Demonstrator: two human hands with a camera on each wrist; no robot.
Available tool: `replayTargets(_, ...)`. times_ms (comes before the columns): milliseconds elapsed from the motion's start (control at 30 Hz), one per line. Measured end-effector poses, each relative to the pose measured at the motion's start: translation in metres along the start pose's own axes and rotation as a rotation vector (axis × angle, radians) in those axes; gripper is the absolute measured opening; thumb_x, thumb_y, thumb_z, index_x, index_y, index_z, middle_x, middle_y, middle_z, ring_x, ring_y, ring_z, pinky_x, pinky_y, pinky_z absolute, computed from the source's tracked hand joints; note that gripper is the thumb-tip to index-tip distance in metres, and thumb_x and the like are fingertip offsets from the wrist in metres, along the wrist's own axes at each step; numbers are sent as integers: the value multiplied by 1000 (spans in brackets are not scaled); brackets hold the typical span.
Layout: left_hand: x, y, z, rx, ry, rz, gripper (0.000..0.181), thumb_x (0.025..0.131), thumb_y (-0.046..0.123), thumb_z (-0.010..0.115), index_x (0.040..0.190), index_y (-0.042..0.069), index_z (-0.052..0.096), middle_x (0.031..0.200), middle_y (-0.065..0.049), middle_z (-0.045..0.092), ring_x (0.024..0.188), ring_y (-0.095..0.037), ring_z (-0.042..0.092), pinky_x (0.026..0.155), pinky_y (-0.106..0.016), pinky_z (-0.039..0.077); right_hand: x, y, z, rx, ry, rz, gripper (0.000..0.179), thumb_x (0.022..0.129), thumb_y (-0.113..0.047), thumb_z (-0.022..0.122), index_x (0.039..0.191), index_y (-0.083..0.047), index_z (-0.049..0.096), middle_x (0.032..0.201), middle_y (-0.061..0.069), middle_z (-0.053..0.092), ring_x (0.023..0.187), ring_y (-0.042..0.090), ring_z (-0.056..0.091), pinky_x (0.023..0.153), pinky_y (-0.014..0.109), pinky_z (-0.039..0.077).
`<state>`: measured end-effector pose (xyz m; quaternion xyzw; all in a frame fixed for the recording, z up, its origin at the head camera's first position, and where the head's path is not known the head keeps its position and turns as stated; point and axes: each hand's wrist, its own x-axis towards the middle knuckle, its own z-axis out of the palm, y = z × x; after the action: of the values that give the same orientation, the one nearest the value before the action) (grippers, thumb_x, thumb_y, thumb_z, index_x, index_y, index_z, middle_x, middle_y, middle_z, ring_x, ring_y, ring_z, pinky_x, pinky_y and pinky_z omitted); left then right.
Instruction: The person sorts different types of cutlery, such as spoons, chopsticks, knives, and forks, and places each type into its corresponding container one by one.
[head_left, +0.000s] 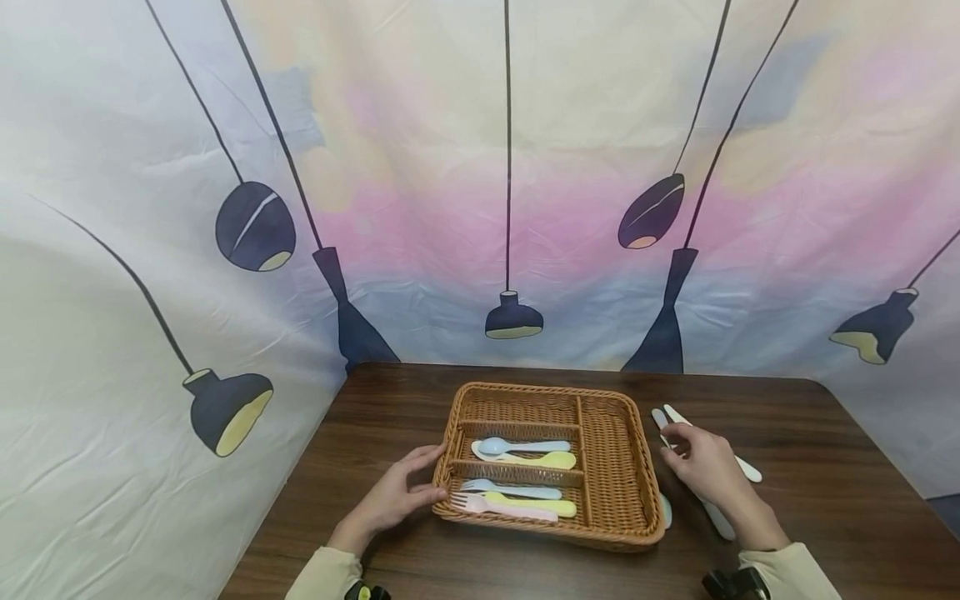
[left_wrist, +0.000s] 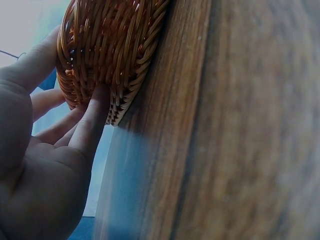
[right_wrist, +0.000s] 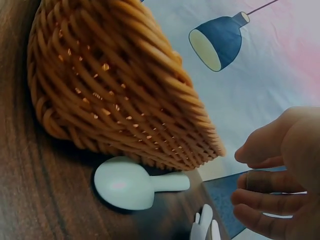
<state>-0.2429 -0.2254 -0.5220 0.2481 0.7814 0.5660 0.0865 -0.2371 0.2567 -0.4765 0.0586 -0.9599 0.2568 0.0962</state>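
A brown wicker basket (head_left: 618,467) with several compartments stands on the table. My left hand (head_left: 397,492) grips its left rim, with a finger against the outer wicker wall (left_wrist: 117,50) in the left wrist view. The middle left compartment holds a blue spoon (head_left: 525,447) and a yellow spoon (head_left: 551,460). In the near left one lie a blue fork (head_left: 517,490), a yellow fork (head_left: 540,504) and a pink fork (head_left: 510,507). My right hand (head_left: 705,462) is above pale cutlery right of the basket, fingers loosely bent, holding nothing. A pale spoon (right_wrist: 125,185) lies beside the basket wall.
A long whitish piece of cutlery (head_left: 748,470) and a pale grey handle (head_left: 720,521) lie partly under my right hand. The dark wooden table (head_left: 397,408) meets a cloth backdrop (head_left: 435,208) printed with lamps at its back and left.
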Motion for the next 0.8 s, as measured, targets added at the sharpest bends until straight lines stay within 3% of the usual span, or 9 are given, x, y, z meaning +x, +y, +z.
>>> replayTargets(267, 0, 0, 0, 9, 1, -3, 75, 85, 15, 75, 148, -1, 36, 147, -28, 32, 129, -49, 42, 98, -30, 53, -1, 7, 6, -4, -23, 6, 31, 85, -12, 70, 114, -2, 66, 93, 9, 71, 80, 24, 68, 61, 40, 59)
replayTargets(533, -1, -2, 0, 13, 4, -4, 74, 86, 14, 74, 148, -1, 36, 147, -27, 33, 131, -49, 40, 99, -31, 53, -1, 11, 9, 6, -63, 17, 36, 83, -11, 72, 117, 0, 64, 95, 14, 71, 80, 25, 68, 58, 38, 58)
replayTargets(800, 0, 0, 0, 7, 2, -6, 73, 86, 14, 74, 148, -2, 37, 148, -28, 32, 132, -50, 38, 99, -31, 53, -5, 11, 19, -35, -63, -6, 37, 80, -14, 75, 114, -1, 66, 84, 4, 69, 74, 19, 65, 57, 38, 55)
